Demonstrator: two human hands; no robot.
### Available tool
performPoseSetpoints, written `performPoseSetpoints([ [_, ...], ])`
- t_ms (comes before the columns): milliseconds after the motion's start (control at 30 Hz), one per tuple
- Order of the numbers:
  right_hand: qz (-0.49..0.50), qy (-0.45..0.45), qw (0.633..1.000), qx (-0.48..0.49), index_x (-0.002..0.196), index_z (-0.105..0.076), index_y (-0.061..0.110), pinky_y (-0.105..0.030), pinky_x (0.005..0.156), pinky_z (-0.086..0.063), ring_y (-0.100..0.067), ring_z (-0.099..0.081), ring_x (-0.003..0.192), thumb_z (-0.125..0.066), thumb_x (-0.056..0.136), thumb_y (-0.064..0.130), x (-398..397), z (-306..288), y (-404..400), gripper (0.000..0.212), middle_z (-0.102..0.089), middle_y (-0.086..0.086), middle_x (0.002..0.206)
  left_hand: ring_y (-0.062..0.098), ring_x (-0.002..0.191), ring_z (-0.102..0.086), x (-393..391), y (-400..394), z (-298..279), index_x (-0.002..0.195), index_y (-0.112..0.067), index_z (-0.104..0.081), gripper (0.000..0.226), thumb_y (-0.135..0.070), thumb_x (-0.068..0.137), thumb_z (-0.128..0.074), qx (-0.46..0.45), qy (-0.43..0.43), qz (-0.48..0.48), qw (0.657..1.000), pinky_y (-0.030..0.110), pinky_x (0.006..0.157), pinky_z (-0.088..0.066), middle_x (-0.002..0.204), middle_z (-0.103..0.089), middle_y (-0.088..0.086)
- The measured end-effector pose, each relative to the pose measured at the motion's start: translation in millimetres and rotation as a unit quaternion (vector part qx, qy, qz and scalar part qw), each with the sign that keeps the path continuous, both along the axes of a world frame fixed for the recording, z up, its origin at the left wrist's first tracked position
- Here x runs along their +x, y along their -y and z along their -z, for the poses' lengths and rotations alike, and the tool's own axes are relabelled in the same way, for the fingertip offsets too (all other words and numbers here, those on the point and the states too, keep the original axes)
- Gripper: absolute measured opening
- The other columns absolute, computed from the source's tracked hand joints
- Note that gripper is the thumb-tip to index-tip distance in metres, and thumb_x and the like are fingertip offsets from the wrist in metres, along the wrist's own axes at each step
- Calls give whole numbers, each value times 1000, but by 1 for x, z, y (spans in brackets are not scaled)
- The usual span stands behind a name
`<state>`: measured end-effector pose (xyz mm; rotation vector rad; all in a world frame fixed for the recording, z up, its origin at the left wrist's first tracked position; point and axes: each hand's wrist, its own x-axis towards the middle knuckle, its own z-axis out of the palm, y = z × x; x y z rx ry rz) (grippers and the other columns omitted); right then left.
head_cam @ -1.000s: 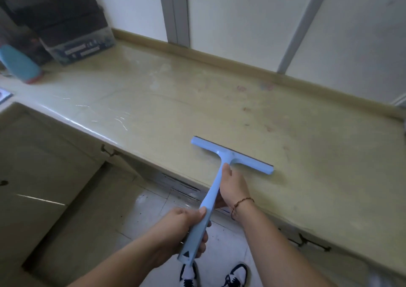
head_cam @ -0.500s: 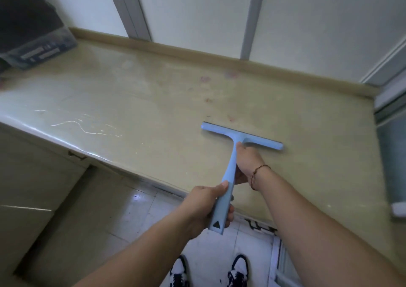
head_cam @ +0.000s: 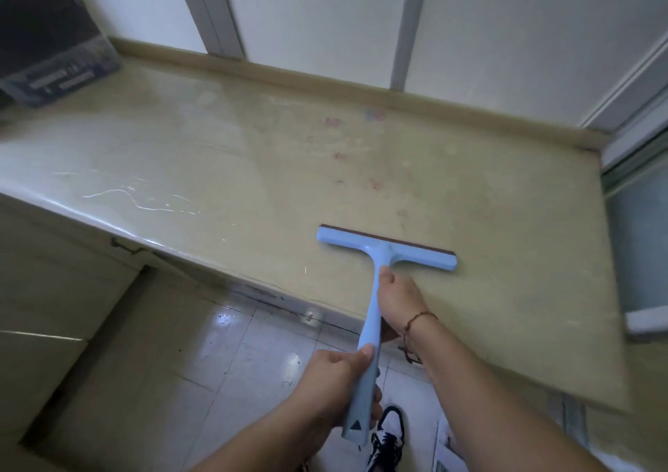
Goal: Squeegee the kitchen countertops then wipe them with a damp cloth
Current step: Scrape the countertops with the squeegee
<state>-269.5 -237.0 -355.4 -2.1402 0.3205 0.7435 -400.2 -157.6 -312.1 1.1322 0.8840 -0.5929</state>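
Both hands are on one tool, and that is where trouble could start. Biggest first: the countertop (head_cam: 224, 168) runs from the back wall to its front edge, shiny with streaks of water near the front-left edge and faint reddish marks toward the back. A dark box (head_cam: 54, 63) sits at its back-left corner. The blue squeegee (head_cam: 385, 251) lies blade-down near the front edge, toward the right end. The right hand (head_cam: 399, 300) wraps the handle just under the head; the left hand (head_cam: 336, 381) grips the handle's lower end, off the edge. Pulled toward the front, water would likely spill onto the tiled floor by the shoes (head_cam: 388, 435). Uneven pressure could leave streaks.
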Motion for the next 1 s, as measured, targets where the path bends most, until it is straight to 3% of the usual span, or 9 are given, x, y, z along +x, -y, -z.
performPoseSetpoints([
  [100, -1, 9, 1000, -4, 81, -55, 8, -34, 80, -44, -29, -60, 92, -27, 102, 41, -17, 4, 2, 47, -61, -14, 94, 31, 57, -58, -15, -3, 1, 86, 5, -59, 36, -30, 96, -57, -10, 0, 5, 1000, 36, 55, -48, 65, -59, 23],
  [300, 4, 8, 1000, 23, 63, -45, 13, -33, 70, -44, -24, -53, 71, -28, 102, 41, -38, 1, 6, 51, -50, -3, 67, 37, 62, -61, -30, -4, 1, 79, 5, -62, 39, -31, 92, -63, -2, 8, 32, 999, 41, 62, -49, 67, -61, 27],
  [400, 75, 36, 994, 72, 60, -44, 13, -35, 62, -43, -23, -49, 63, -37, 101, 40, -23, -5, 34, 49, -47, -4, 60, 33, 62, -63, -10, 16, -9, 83, 3, -62, 36, -31, 94, -59, -17, 37, 62, 997, 39, 61, -51, 68, -64, 22],
  [500, 168, 29, 978, 123, 64, -51, 10, -39, 52, -53, -25, -57, 56, -48, 96, 39, 9, -13, 70, 43, -54, -14, 64, 29, 63, -66, 23, 45, -17, 89, 0, -63, 35, -33, 95, -58, -30, 42, 80, 995, 36, 60, -54, 73, -67, 17],
  [567, 206, 12, 969, 133, 72, -54, 6, -33, 44, -51, -28, -60, 47, -50, 97, 32, 35, -18, 96, 37, -56, -18, 66, 27, 68, -67, 48, 69, -16, 91, -1, -65, 36, -36, 94, -59, -39, 39, 88, 995, 38, 65, -57, 78, -68, 16],
  [633, 220, 2, 969, 112, 76, -56, 2, -29, 44, -49, -28, -60, 44, -49, 98, 29, 57, -21, 117, 35, -58, -18, 65, 26, 70, -67, 71, 93, -11, 91, -2, -66, 36, -37, 93, -60, -48, 47, 99, 993, 40, 70, -57, 79, -68, 14],
  [733, 229, -5, 969, 87, 73, -58, -1, -27, 41, -48, -27, -58, 41, -50, 97, 27, 75, -21, 136, 38, -59, -18, 58, 28, 70, -67, 92, 120, -9, 94, 0, -64, 35, -35, 93, -61, -74, 40, 105, 991, 36, 63, -58, 80, -68, 15],
  [900, 242, -20, 966, 89, 79, -60, -2, -34, 44, -52, -27, -57, 41, -51, 95, 29, 78, -17, 137, 37, -59, -17, 59, 33, 72, -68, 98, 125, -6, 114, 12, -55, 50, -33, 93, -62, -96, 0, 121, 988, 39, 63, -58, 82, -67, 20],
  [1000, 246, -26, 965, 87, 80, -60, -4, -33, 43, -51, -26, -55, 40, -51, 95, 29, 56, -14, 134, 37, -58, -18, 62, 30, 67, -68, 82, 121, -8, 110, 11, -55, 46, -33, 95, -59, -101, -16, 148, 984, 36, 59, -57, 75, -66, 16],
])
